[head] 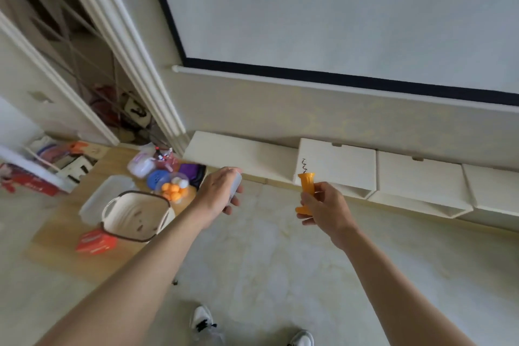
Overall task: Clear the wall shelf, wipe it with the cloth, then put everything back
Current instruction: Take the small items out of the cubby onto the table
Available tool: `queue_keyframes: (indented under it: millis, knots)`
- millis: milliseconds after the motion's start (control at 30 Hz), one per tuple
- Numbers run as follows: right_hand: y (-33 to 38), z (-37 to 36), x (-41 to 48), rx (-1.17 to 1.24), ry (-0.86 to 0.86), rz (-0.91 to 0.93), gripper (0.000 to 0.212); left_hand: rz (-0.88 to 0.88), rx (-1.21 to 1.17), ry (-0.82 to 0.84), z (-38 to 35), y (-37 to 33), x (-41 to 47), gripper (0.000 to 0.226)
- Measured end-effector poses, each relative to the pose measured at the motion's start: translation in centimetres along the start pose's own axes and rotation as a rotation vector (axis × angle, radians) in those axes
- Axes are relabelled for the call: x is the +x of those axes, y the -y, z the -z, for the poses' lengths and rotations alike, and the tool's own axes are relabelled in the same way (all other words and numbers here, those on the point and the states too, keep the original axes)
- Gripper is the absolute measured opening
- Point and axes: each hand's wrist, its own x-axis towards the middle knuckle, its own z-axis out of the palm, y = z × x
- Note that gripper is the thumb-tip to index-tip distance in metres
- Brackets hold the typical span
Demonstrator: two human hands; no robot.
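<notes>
My right hand (323,209) grips an orange corkscrew (306,182) upright, its metal spiral pointing up in front of the white wall shelf (337,166). My left hand (217,195) is curled round a small pale grey object (237,181) that mostly hides behind my fingers. The shelf is a row of white box units along the wall, low in view. Left of my hands stands a low wooden table (64,255) with a white basket (137,215), a clear tub of orange and white balls (174,189) and an orange packet (95,241).
A large projection screen (337,14) hangs above the shelf. A white door frame (134,64) and glass cabinet are at the left. A clear plastic lid (104,196), blue disc (157,178) and purple cloth (191,173) lie on the table. My shoes (202,323) stand on the tiled floor.
</notes>
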Motion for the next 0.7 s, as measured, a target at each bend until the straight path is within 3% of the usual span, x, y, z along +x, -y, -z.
queue_keyframes:
  millis: [233,500,633,700]
  knots:
    - [1.9,-13.4,1.5,-0.100,0.115,-0.022,0.010,0.124,-0.120,-0.114,12.4,7.4,2.7,0.015]
    - [0.6,-32.9,1.3,-0.243,0.325,-0.162,0.013,0.243,-0.148,-0.268,27.6,19.8,2.7,0.026]
    - [-2.0,-40.9,1.5,-0.330,0.434,-0.210,0.014,0.299,-0.123,-0.363,31.9,26.8,2.1,0.020]
    - [-3.6,-44.2,1.7,-0.374,0.485,-0.237,0.016,0.333,-0.058,-0.397,33.4,30.3,2.4,0.032]
